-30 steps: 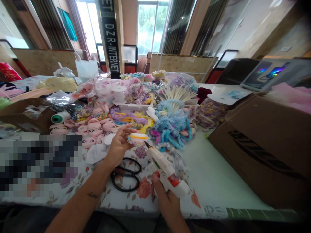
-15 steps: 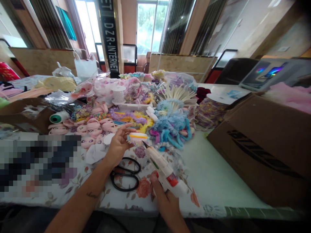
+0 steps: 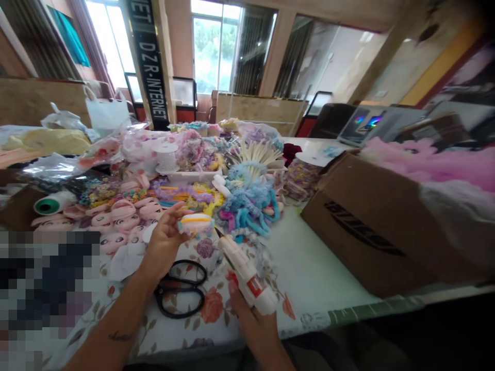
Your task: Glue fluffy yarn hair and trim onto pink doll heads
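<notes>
Between the fingers of my left hand (image 3: 164, 242) is a small doll head piece (image 3: 196, 224), pale with a yellow-orange strip across it and light-blue fuzzy trim at its sides. My right hand (image 3: 251, 317) grips a white hot glue gun (image 3: 247, 273) by its handle. The gun's dark nozzle points up and left, close to the right side of the piece; whether they touch I cannot tell. Black-handled scissors (image 3: 181, 288) lie on the flowered cloth below my left hand. Several pink doll heads (image 3: 121, 221) with drawn eyes sit to the left.
A bundle of blue fuzzy yarn with cream stems (image 3: 251, 185) stands behind my hands. A brown cardboard box (image 3: 371, 232) holding pink fluff fills the right. A white spool (image 3: 167, 157), a green-ended thread cone (image 3: 54, 203) and plastic bags crowd the back and left.
The view has swung to the right, so everything sits further left. The glue gun has rolled a little in my right hand. My left hand still holds the piece.
</notes>
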A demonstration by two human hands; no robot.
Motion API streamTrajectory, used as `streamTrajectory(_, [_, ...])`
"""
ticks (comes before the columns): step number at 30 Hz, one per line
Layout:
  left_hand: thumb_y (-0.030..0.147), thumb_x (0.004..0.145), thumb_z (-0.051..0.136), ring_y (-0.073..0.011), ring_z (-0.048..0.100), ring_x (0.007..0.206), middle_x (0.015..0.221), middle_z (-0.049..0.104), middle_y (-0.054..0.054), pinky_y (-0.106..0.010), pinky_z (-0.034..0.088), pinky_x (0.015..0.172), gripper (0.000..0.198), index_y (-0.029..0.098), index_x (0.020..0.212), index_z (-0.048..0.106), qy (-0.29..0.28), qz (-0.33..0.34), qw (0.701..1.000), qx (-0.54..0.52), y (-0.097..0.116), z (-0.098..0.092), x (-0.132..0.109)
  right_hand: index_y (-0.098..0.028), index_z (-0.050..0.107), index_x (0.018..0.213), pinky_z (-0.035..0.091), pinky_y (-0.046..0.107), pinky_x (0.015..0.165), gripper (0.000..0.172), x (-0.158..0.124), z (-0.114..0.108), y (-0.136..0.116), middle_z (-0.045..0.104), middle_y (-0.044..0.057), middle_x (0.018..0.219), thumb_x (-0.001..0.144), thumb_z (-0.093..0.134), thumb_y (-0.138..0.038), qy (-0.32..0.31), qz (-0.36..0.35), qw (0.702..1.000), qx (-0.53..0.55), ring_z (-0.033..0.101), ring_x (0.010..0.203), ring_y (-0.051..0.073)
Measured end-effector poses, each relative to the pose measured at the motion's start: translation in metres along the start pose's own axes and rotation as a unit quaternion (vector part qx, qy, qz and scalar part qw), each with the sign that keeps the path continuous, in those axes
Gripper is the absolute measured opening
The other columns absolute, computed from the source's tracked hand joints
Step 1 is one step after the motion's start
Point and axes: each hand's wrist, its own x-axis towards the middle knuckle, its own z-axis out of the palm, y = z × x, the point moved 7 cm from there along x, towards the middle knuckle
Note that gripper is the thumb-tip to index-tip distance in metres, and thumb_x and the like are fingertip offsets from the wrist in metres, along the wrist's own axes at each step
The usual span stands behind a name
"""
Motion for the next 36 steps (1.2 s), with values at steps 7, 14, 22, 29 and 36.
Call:
streamTrajectory(7, [0.011,0.06,0.08,-0.009,0.059,0.097,0.115,0.059,0.001,-0.013,0.051,0.08,0.063,0.028,0.118,0.059,0.041,-0.018,0.998,-0.051,0.001,-0.007,0.002,-0.013,0.07,0.074,0.046,0.031,0.048,0.048,0.072,-0.145,0.019,0.058,0.003,0.043,0.077,0.055,-0.058,0.103,0.082,0.96,-0.248,0.053,0.038,0.018])
streamTrajectory(14, [0.014,0.056,0.084,-0.0104,0.06,0.095,0.111,0.061,0.001,-0.013,0.051,0.079,0.064,0.026,0.114,0.062,0.059,-0.034,0.996,-0.055,0.001,-0.007,0.0,-0.014,0.072,0.087,0.05,0.03,0.07,0.041,0.145,-0.205,0.046,0.073,0.009,0.078,0.073,0.054,-0.048,0.052,0.088,0.923,-0.371,0.069,0.083,0.028])
streamTrajectory(22, [0.012,0.055,0.083,-0.0097,0.059,0.096,0.109,0.06,0.001,-0.014,0.051,0.08,0.065,0.026,0.115,0.06,0.055,-0.043,0.993,-0.096,-0.007,-0.01,0.005,-0.009,0.07,0.089,0.05,0.032,0.071,0.046,0.158,-0.177,0.073,0.073,0.016,0.082,0.079,0.044,-0.046,0.04,0.099,0.9,-0.423,0.069,0.085,0.03])
streamTrajectory(29, [0.013,0.055,0.083,-0.0117,0.062,0.093,0.106,0.062,0.0,-0.017,0.053,0.08,0.062,0.025,0.113,0.062,0.068,-0.058,0.989,-0.118,-0.006,-0.006,0.002,-0.019,0.069,0.088,0.051,0.041,0.066,0.039,0.114,-0.185,0.031,0.073,0.016,0.078,0.079,0.049,-0.051,0.054,0.082,0.827,-0.554,0.07,0.078,0.037])
streamTrajectory(36, [0.009,0.055,0.082,-0.0127,0.065,0.088,0.109,0.064,-0.002,-0.018,0.055,0.076,0.064,0.022,0.114,0.061,0.06,-0.108,0.978,-0.166,-0.016,0.001,0.0,-0.021,0.071,0.092,0.053,0.03,0.072,0.031,0.163,-0.055,-0.078,0.076,0.007,0.087,0.089,0.045,-0.037,-0.099,-0.173,0.908,-0.369,0.071,0.079,0.023])
